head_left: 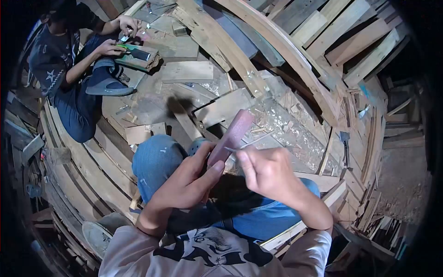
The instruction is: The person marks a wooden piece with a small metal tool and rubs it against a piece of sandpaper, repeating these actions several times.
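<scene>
My left hand (pixel 189 182) is closed around the lower end of a pinkish oblong bar (pixel 237 131), which looks like a sharpening stone. The bar slants up and away, above my knees. My right hand (pixel 267 171) is closed in a pinch on a thin metal tool (pixel 231 149). Its narrow tip reaches the right face of the bar, near my left thumb. My fingers hide the rest of the tool, so its exact kind does not show.
Another person (pixel 69 69) sits at upper left, holding a tool with a bright green part over a green-topped block (pixel 138 57). Wooden boards (pixel 187 72) and shavings cover the floor ahead. Long beams (pixel 277 37) curve along the right, near a dark flat-bladed tool (pixel 345 145).
</scene>
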`<state>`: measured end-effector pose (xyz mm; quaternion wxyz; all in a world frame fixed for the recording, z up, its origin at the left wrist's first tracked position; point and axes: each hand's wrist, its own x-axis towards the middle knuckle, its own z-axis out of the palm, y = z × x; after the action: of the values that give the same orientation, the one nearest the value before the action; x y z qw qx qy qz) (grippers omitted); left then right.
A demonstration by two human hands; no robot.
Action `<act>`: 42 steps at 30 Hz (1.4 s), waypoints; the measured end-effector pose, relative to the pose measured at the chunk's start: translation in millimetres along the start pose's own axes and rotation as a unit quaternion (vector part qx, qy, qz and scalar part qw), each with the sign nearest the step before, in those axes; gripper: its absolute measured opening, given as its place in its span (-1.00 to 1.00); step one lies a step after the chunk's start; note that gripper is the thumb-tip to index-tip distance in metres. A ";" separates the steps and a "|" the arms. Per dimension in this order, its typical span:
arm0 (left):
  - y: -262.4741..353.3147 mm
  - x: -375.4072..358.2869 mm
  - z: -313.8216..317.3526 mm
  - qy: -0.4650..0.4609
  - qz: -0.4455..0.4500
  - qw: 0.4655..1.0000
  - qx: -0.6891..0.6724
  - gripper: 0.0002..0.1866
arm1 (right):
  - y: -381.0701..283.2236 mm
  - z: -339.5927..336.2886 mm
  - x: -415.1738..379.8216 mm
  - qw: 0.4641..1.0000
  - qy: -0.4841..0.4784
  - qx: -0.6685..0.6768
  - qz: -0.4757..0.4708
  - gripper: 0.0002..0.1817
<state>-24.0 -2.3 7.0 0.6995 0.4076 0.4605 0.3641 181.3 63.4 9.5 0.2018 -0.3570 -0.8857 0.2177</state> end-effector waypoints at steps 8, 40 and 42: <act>-12.2 2.4 -0.8 0.020 0.038 0.999 0.016 -0.62 | 2.1 5.4 2.6 0.998 0.025 -0.045 -0.030 -0.74; -4.5 0.9 0.2 0.006 0.021 1.000 0.002 -0.63 | 0.1 -5.2 5.5 0.990 0.063 0.097 0.079 -0.83; -2.5 -0.6 0.2 -0.016 0.009 1.000 -0.021 -0.62 | 3.4 -2.6 3.7 0.998 0.045 0.048 0.017 -0.84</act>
<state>-23.7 -3.9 5.0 0.7119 0.4025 0.4376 0.3738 182.0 68.9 10.6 0.2546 -0.3710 -0.8583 0.2467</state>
